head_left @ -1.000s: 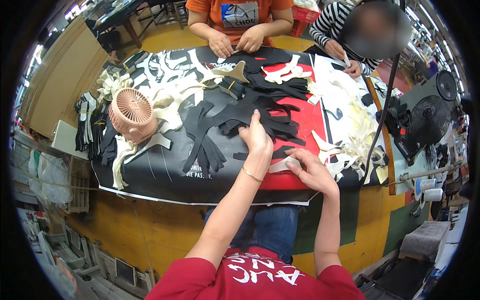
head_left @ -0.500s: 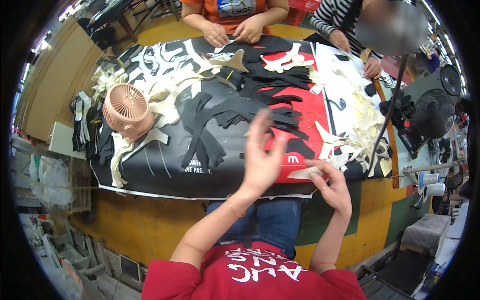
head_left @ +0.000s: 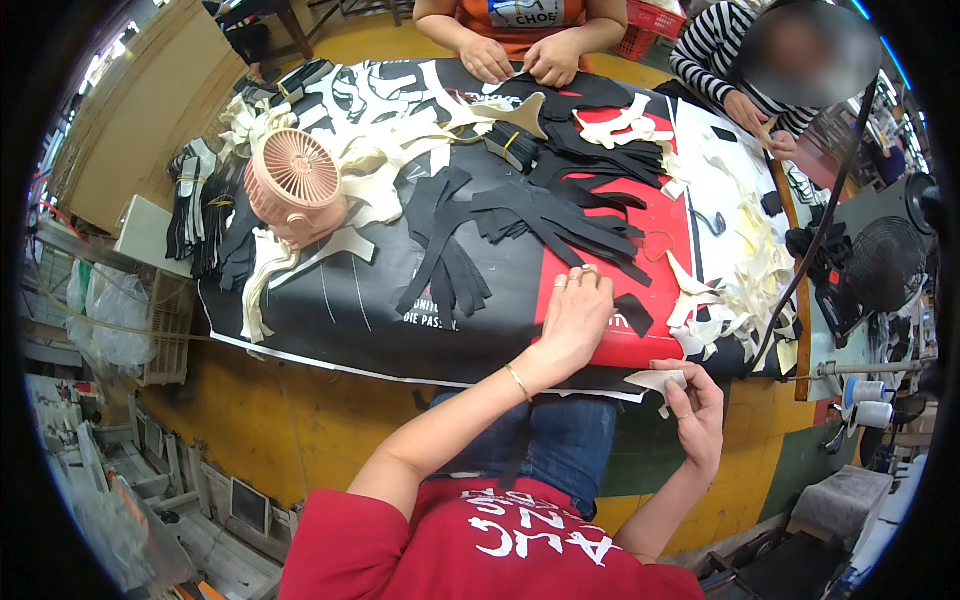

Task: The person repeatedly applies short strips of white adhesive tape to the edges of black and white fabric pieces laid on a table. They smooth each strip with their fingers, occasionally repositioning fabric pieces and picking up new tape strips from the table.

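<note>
My left hand (head_left: 577,310) lies flat, fingers apart, on the red part of the table cover (head_left: 620,330), beside a small black cut piece (head_left: 633,313) and below a spread of long black strips (head_left: 560,215). My right hand (head_left: 692,405) is off the near table edge, pinching a small cream cut piece (head_left: 655,381).
A pink table fan (head_left: 293,186) stands at the left among cream cut pieces (head_left: 400,150). More cream pieces (head_left: 745,270) pile up at the right. Two people sit across the table, their hands (head_left: 520,62) on pieces. A black fan (head_left: 880,265) stands at the right.
My left hand came down from the air onto the red sheet. My right hand drew back off the table edge with the cream piece.
</note>
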`<state>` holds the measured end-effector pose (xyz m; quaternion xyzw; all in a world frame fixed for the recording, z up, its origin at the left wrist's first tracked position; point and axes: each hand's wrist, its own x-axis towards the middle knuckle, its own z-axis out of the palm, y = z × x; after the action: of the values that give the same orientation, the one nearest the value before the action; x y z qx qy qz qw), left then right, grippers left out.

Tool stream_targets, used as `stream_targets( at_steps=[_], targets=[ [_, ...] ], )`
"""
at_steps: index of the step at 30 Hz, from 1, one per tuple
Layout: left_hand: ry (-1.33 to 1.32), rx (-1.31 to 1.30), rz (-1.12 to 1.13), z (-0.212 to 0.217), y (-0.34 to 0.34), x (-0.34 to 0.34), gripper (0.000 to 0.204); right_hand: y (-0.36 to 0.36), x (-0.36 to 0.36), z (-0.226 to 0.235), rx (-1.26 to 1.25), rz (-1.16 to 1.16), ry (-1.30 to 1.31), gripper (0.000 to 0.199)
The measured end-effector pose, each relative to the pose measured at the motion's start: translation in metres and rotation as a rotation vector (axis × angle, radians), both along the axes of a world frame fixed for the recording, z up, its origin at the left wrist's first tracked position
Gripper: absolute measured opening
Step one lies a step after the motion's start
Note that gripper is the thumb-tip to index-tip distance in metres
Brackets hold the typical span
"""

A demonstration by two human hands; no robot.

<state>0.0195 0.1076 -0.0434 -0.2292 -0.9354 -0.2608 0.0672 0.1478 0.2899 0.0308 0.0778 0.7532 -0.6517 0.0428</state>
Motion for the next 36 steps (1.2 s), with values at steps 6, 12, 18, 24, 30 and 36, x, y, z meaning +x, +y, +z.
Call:
stream_targets(
  at_steps=[6, 12, 18, 24, 30, 36],
  targets=[
    [-0.146, 0.327, -0.104, 0.039, -0.063, 0.01, 0.026, -0.009, -0.031, 0.015, 0.057, 0.106, 0.05, 0.024],
    [-0.211, 0.628, 0.371, 0.064, -0.16, -0.03, 0.044, -0.055, -0.121, -0.006, 0.46, 0.253, 0.243, 0.029],
    [0.17, -0.102, 0.423, 0.028, -0.157, -0.032, 0.057, -0.112, -0.16, -0.037, 0.93, 0.197, 0.281, 0.02],
    [0.047, -0.066, 0.283, 0.011, -0.168, -0.025, 0.034, -0.097, -0.14, -0.033, 0.809, 0.396, 0.266, 0.016],
    [0.134, -0.1, 0.246, 0.027, -0.183, -0.023, 0.032, -0.015, -0.118, 0.011, 0.677, 0.706, 0.036, 0.019],
    [0.061, -0.017, -0.265, 0.02, -0.109, 0.009, 0.042, -0.002, -0.124, 0.032, 0.966, 0.496, 0.117, 0.017]
  ],
)
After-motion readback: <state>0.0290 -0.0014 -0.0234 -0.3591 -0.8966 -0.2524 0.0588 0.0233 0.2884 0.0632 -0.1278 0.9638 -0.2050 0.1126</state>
